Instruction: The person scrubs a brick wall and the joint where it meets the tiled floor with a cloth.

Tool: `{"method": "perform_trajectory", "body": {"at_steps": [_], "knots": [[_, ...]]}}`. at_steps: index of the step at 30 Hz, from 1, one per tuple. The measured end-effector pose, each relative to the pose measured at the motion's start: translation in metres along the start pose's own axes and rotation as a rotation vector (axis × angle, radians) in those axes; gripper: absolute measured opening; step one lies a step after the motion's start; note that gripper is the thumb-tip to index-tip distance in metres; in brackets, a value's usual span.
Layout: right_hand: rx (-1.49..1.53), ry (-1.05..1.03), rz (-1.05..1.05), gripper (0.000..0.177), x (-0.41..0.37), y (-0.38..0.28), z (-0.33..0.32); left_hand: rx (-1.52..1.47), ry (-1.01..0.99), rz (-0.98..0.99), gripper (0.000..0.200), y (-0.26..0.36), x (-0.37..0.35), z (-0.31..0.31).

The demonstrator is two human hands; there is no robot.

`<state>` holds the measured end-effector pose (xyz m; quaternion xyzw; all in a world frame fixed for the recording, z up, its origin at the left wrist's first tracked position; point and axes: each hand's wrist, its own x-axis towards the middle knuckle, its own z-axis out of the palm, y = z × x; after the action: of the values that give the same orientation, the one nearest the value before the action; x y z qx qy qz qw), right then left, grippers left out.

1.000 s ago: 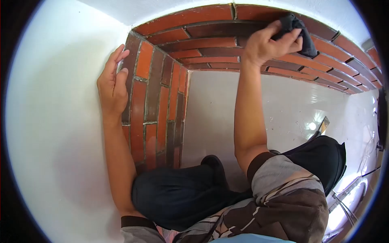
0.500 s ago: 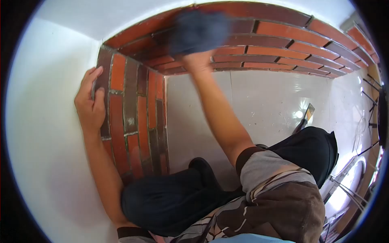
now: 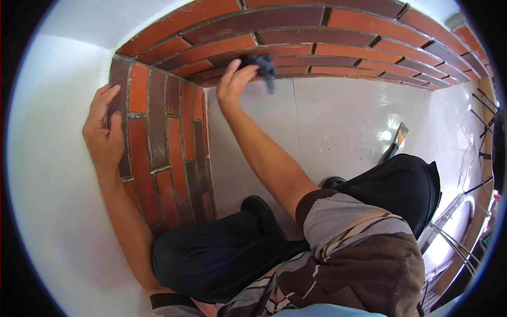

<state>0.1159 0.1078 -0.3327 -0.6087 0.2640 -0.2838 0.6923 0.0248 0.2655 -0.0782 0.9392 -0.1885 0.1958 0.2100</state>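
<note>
My right hand point(image 3: 233, 87) grips a dark, crumpled cloth point(image 3: 263, 67) low against the long wall of red and brown brick tiles point(image 3: 288, 19). One loose end of the cloth dangles over the pale floor. My left hand point(image 3: 103, 126) rests at the outer edge of the shorter brick-tiled side point(image 3: 139, 142), where the tiles meet the white wall. Its fingers are slightly bent and apart, with nothing in them. Dark joints run between the tiles on both sides.
A trowel-like tool point(image 3: 400, 137) with a dark handle lies on the light tiled floor point(image 3: 338, 113), beside my bent knee point(image 3: 404, 187). White wall point(image 3: 47, 158) rises at the left. Several thin dark rods point(image 3: 481, 111) stick out at the far right.
My right hand has come down the long brick wall and slightly left with the cloth, which now looks more bunched. My left hand stays at the tile edge. The view has shifted slightly.
</note>
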Motion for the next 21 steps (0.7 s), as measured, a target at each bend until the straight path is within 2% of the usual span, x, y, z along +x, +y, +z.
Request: {"method": "perform_trajectory", "body": {"at_steps": [4, 8, 10, 11, 12, 13, 14, 16, 19, 21], "knots": [[0.062, -0.115, 0.113, 0.072, -0.039, 0.038, 0.027, 0.010, -0.044, -0.039, 0.047, 0.001, 0.000, -0.003], [0.208, -0.186, 0.257, 0.066, -0.020, 0.077, 0.022, -0.010, -0.050, -0.019, 0.047, -0.001, 0.000, -0.003], [0.274, -0.005, 0.407, 0.048, 0.009, 0.068, 0.001, -0.025, -0.055, -0.026, 0.048, 0.000, 0.000, -0.004], [0.260, 0.104, 0.450, 0.044, 0.036, 0.109, -0.003, -0.019, -0.055, -0.029, 0.048, -0.001, 0.000, -0.005], [0.366, 0.224, 0.483, 0.043, 0.059, 0.096, -0.032, -0.011, -0.056, -0.035, 0.048, -0.002, -0.001, -0.005], [0.416, 0.310, 0.351, 0.044, 0.078, 0.089, -0.065, -0.033, 0.015, -0.007, 0.046, -0.001, -0.001, -0.001], [0.536, 0.408, 0.088, 0.043, 0.095, 0.087, -0.088, -0.018, 0.016, -0.008, 0.046, 0.000, -0.002, 0.000], [0.481, 0.502, 0.260, 0.046, 0.116, 0.049, -0.124, 0.008, 0.016, 0.003, 0.046, 0.001, 0.000, 0.000], [-0.024, 0.542, 0.226, 0.042, 0.114, 0.069, -0.109, 0.002, 0.020, -0.017, 0.044, 0.005, 0.001, 0.001], [-0.165, 0.483, 0.119, 0.043, 0.090, 0.106, -0.079, -0.012, 0.028, -0.015, 0.043, 0.003, 0.002, 0.003]]}}
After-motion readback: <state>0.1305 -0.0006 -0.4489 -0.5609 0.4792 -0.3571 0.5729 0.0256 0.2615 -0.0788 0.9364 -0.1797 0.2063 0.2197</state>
